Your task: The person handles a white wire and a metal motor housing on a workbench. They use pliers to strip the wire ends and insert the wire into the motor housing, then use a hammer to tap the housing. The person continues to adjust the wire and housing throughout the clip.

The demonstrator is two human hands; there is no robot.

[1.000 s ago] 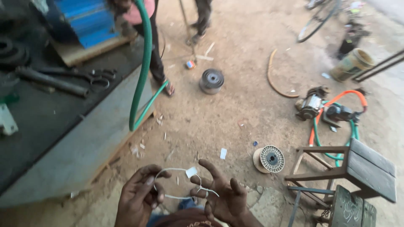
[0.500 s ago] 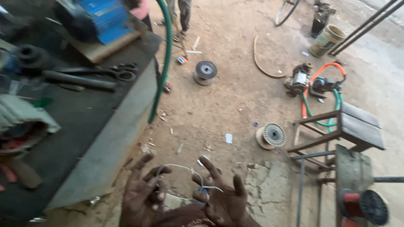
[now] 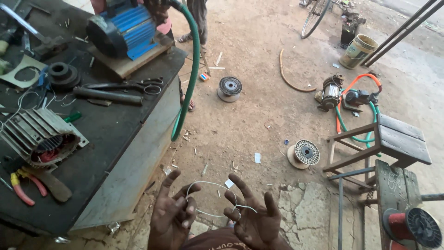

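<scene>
Above a dirt workshop floor beside a black workbench (image 3: 106, 134), the left hand (image 3: 172, 217) and right hand (image 3: 252, 217), fingers splayed, stretch a thin white wire loop (image 3: 210, 199) between them, pinched in their fingertips near a green hose (image 3: 192, 74).

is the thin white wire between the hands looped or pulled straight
Looped: the white wire curves in a ring from the left hand to the right hand.
</scene>
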